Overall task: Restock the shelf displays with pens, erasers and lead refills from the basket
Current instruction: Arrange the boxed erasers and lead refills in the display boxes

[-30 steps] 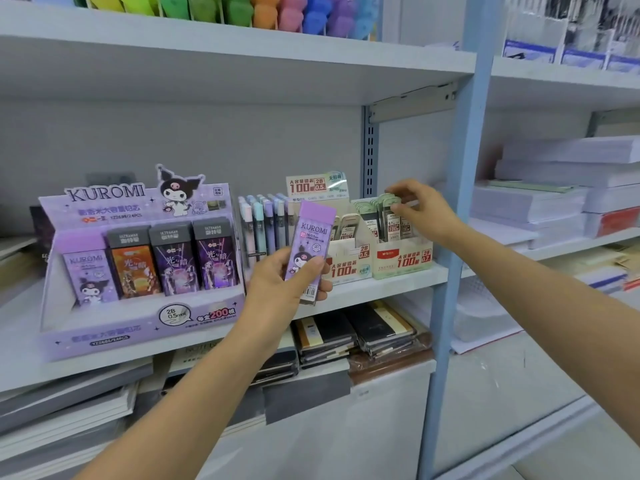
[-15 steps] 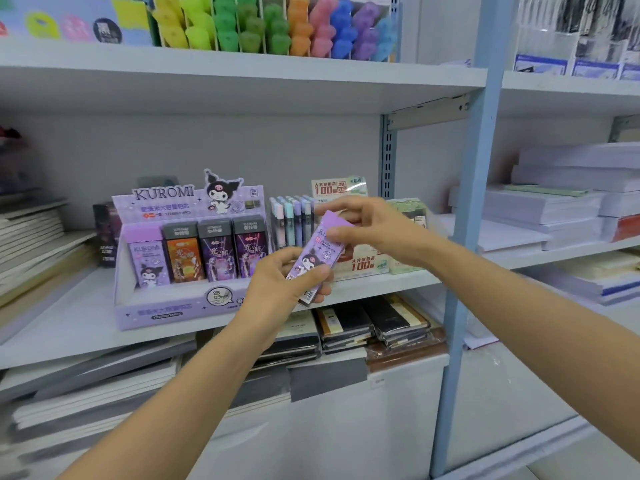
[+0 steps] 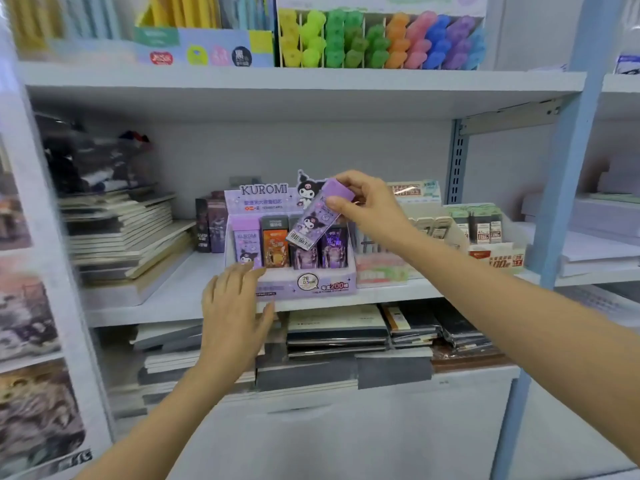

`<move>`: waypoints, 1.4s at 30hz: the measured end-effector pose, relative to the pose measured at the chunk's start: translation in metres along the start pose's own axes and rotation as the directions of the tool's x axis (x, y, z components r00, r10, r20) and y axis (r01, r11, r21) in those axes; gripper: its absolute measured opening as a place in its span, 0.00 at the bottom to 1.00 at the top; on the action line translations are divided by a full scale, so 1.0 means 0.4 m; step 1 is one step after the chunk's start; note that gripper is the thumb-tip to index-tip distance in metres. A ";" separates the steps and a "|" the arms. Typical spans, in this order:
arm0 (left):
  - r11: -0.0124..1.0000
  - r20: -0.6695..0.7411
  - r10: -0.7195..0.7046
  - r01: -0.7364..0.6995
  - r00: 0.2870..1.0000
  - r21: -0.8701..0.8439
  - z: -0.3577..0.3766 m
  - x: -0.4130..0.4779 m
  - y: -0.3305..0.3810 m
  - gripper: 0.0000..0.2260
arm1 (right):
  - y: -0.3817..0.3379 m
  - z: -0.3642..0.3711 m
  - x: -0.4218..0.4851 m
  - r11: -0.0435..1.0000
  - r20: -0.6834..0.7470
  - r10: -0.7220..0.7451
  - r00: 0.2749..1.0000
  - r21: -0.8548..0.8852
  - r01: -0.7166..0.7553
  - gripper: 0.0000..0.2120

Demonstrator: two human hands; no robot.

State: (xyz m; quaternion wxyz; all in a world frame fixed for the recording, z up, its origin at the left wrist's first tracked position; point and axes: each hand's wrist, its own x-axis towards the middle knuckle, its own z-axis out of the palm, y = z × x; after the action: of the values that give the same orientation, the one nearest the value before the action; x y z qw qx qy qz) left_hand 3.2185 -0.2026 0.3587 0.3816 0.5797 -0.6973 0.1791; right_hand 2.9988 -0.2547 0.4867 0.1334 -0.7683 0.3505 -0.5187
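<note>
Right hand [image 3: 369,211] pinches one lilac lead refill case [image 3: 315,220] by its top end, fingers [image 3: 346,178] curled on it. The case hangs tilted, barcode end down, just above the Kuromi display box [image 3: 311,284], likely lined up for a slot. Left hand [image 3: 235,306] is open and spread at the box's front left corner on the shelf [image 3: 156,299], probably steadying it; contact unclear. Front row holds four cases: one lilac, one orange, two dark purple.

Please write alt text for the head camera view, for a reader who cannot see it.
A person's right hand pinches a purple lead refill pack, tilted, over the Kuromi display box on a white shelf. The open left hand is at the box's front left corner. Notebooks are stacked beside and below.
</note>
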 end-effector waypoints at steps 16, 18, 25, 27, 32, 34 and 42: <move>0.980 0.078 0.180 -0.185 0.981 0.072 -0.001 -0.020 -0.075 0.28 | 0.007 0.208 0.087 0.960 0.151 -0.128 0.980 -0.229 0.161 0.09; 0.980 0.079 0.179 -0.185 0.981 0.074 -0.001 -0.020 -0.076 0.28 | 0.002 0.233 0.088 0.955 0.171 -0.142 0.975 -0.235 0.180 0.10; 0.977 0.119 0.172 -0.185 0.978 0.109 -0.001 -0.020 -0.084 0.28 | 0.012 0.245 0.104 0.939 0.267 -0.112 0.957 -0.288 0.190 0.12; 0.977 0.125 0.170 -0.184 0.978 0.109 0.000 -0.020 -0.085 0.29 | 0.008 0.246 0.114 0.923 0.295 -0.099 0.950 -0.329 0.199 0.15; 0.978 0.115 0.173 -0.184 0.978 0.096 0.002 -0.022 -0.082 0.29 | -0.018 0.302 0.137 0.868 0.329 -0.125 0.936 -0.421 0.264 0.21; 0.978 0.110 0.177 -0.187 0.978 0.095 0.003 -0.022 -0.082 0.29 | -0.020 0.318 0.140 0.827 0.349 -0.131 0.928 -0.478 0.296 0.22; 0.974 0.121 0.182 -0.196 0.976 0.117 0.007 -0.022 -0.086 0.30 | 0.032 0.334 0.068 0.835 0.183 -0.298 0.937 -0.425 0.348 0.18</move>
State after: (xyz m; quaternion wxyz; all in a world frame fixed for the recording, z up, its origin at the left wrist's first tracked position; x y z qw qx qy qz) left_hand 3.2505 -0.2077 0.3435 0.2861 0.5428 -0.7563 0.2271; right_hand 3.1186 -0.3036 0.4414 -0.1191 -0.8533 0.3185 -0.3952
